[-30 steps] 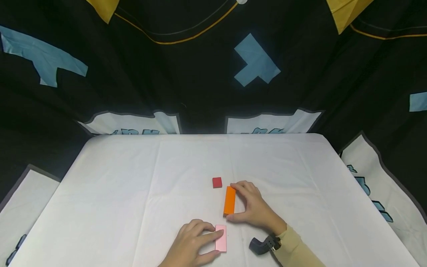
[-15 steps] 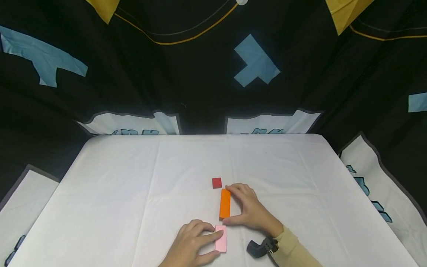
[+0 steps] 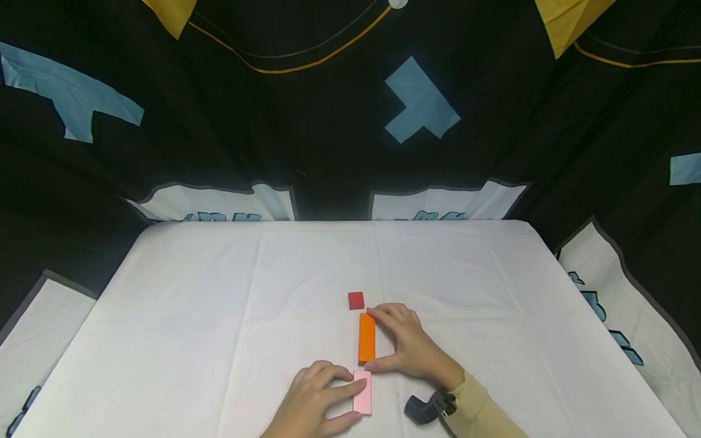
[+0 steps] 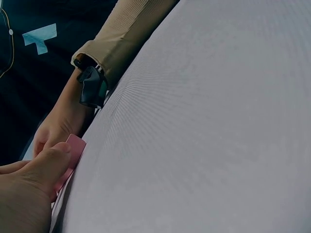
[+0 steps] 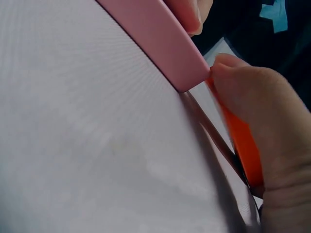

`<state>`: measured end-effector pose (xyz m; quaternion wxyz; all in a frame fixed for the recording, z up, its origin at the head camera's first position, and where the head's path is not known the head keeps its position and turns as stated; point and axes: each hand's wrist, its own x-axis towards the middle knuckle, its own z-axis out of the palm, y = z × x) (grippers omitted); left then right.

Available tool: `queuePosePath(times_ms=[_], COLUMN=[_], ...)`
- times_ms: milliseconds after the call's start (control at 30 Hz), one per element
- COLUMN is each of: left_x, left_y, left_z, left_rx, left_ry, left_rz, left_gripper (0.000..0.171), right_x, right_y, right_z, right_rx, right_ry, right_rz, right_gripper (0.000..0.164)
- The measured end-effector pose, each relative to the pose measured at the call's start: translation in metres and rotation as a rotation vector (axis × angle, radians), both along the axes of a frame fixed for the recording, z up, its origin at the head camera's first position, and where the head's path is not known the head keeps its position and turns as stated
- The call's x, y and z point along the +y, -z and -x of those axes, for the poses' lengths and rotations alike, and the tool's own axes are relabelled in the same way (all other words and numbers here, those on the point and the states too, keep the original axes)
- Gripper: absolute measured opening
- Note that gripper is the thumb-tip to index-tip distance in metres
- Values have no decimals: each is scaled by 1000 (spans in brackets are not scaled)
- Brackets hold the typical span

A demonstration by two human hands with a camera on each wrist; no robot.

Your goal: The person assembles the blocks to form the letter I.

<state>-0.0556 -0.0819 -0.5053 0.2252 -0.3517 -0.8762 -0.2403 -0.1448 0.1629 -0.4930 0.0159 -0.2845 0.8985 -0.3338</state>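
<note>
The right hand (image 3: 411, 340) holds an orange block (image 3: 367, 338) lengthwise, with a finger at the block's far end and the thumb at its near end, so the grip spans the full length of the piece. The block lies just to the left of that palm, its long side pointing away from the person. The left hand (image 3: 314, 398) holds a pink block (image 3: 362, 400) in a narrower grip, the thumb by its near end and one fingertip over its top; this block is just to the right of the left palm, on the bench (image 3: 181, 328). Between the two hands the blocks stand nearly in line, orange beyond pink, with a slim gap near the right thumb's tip. A small red cube (image 3: 356, 300) sits on the bench just beyond the right hand's fingertips and slightly to their left, apart from the orange block. Behind the right hand come a dark wrist device (image 3: 421, 410) and a tan sleeve (image 3: 484, 409). Well beyond both hands hangs a black cloth (image 3: 306, 134) with pale blue shapes.
</note>
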Motion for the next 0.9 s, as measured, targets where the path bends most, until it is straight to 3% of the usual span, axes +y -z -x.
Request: queuePosePath(times_ms=[400, 900], left_x=[0, 0], left_y=[-2, -1], left_z=[0, 0], left_rx=[13, 22], left_ry=[14, 12], left_rz=[-19, -13], left_gripper=[39, 39], right_x=[1, 0], right_y=[2, -1], right_z=[-1, -3], right_rx=[45, 33], right_ry=[-35, -57], right_rz=[-22, -53], right_gripper=[97, 97])
